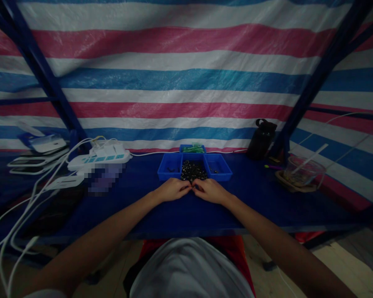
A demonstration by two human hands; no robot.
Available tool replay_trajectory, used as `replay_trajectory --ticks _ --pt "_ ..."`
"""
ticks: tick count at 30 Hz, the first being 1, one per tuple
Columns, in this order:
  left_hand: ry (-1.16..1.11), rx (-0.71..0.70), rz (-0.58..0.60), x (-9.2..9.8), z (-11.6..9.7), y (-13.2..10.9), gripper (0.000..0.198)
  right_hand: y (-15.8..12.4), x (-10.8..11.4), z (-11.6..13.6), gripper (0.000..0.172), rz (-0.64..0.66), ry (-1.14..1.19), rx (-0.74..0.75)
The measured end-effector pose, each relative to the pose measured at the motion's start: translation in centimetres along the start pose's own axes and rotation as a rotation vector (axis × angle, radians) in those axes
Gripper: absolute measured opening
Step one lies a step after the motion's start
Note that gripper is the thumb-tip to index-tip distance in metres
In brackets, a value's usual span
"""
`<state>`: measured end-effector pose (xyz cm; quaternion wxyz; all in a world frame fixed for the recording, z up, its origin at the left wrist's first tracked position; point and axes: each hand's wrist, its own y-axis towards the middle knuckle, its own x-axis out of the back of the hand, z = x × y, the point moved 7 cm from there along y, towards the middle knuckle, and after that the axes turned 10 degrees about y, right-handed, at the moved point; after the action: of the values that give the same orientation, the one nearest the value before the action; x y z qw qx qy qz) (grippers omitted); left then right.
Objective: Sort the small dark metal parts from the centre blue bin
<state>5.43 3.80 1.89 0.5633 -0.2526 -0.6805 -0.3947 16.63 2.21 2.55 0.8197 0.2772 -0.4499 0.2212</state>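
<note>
My left hand [173, 189] and my right hand [210, 191] meet at the front edge of the middle blue bin [193, 157]. Both have their fingers pinched together, the tips almost touching. Whatever sits between them is too small and dark to name. Just beyond my fingertips, a heap of small shiny dark metal parts [193, 169] fills the middle bin. A left blue bin [169, 164] and a right blue bin [218, 165] flank it, each with a few small pieces inside.
Behind the bins is another blue bin with green packets [193, 149]. A white power strip [99, 158], cables and phones [31, 165] lie left. At right stand a black bottle [261, 140] and a clear plastic cup [303, 170]. Striped sheeting [186, 78] hangs behind the blue table [186, 219].
</note>
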Motion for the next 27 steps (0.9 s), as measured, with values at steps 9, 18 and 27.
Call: replay_trajectory --ticks 9,18,27 --pt "0.083 -0.038 0.003 -0.42 -0.12 0.00 0.024 0.23 -0.14 -0.42 0.016 -0.015 0.092 -0.009" --pt "0.105 -0.045 -0.008 -0.11 -0.06 -0.09 0.023 -0.01 0.06 -0.58 0.018 0.019 0.075 -0.046" --pt "0.104 -0.022 0.014 0.06 -0.14 0.02 0.022 0.05 -0.09 -0.72 0.015 0.035 -0.039 -0.001"
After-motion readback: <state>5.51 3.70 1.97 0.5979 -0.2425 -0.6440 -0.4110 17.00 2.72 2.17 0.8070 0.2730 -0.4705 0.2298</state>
